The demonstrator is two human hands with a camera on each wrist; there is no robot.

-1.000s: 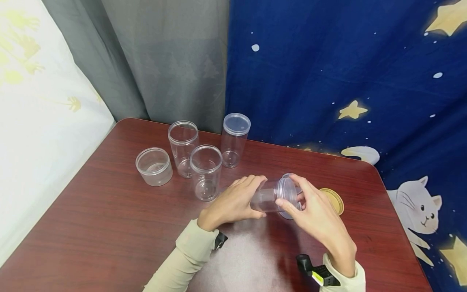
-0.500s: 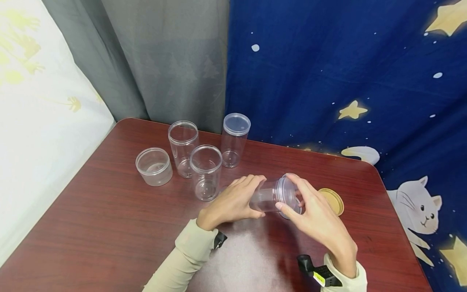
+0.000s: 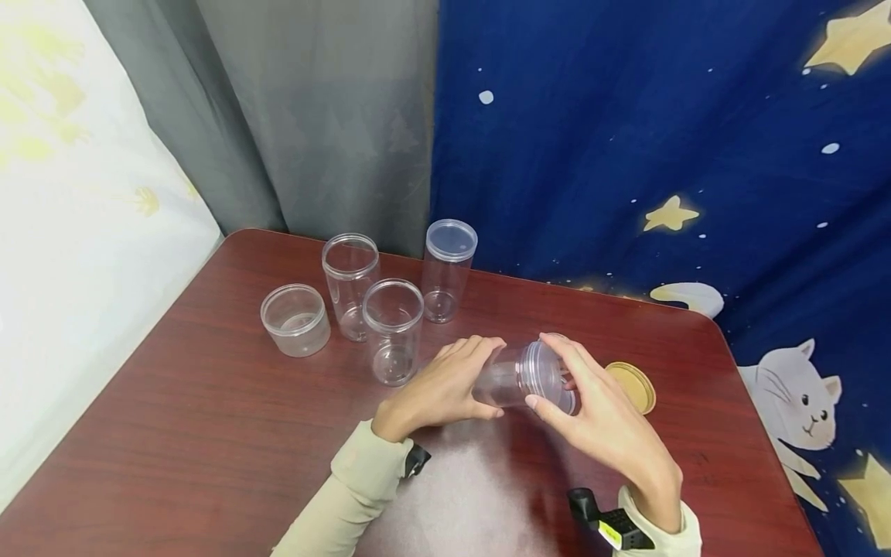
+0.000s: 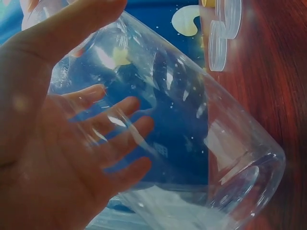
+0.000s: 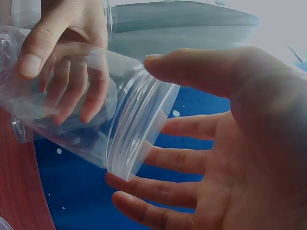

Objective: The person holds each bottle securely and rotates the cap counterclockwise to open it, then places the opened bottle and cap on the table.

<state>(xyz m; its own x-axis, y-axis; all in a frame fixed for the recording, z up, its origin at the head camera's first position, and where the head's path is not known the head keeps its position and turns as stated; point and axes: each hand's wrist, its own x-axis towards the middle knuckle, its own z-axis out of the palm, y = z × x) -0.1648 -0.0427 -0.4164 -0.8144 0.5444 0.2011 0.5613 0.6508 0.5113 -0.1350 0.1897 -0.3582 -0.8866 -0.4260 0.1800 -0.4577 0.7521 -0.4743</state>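
A clear plastic jar (image 3: 500, 384) is held tilted on its side above the table, its lidded end to the right. My left hand (image 3: 445, 387) grips the jar's body, thumb on one side and fingers round the other, as the right wrist view also shows. At the ridged clear lid (image 5: 139, 127) is my right hand (image 3: 602, 418), with thumb and fingertips on opposite edges of the rim. The lid sits over the jar's mouth. Beneath the right hand, clear loose lids (image 4: 218, 45) lie on the table, partly hidden in the head view.
Two tall open-looking clear jars (image 3: 393, 333) (image 3: 350, 290) stand left of my hands, beside a short wide jar (image 3: 295, 321). A tall jar with a lid (image 3: 448, 271) stands at the back edge. A gold lid (image 3: 632, 387) lies right of my right hand. Curtains hang behind the table (image 3: 209, 433).
My right fingers have shifted slightly round the lid's rim. The jar and left hand have moved a touch left; the standing jars stay in place.
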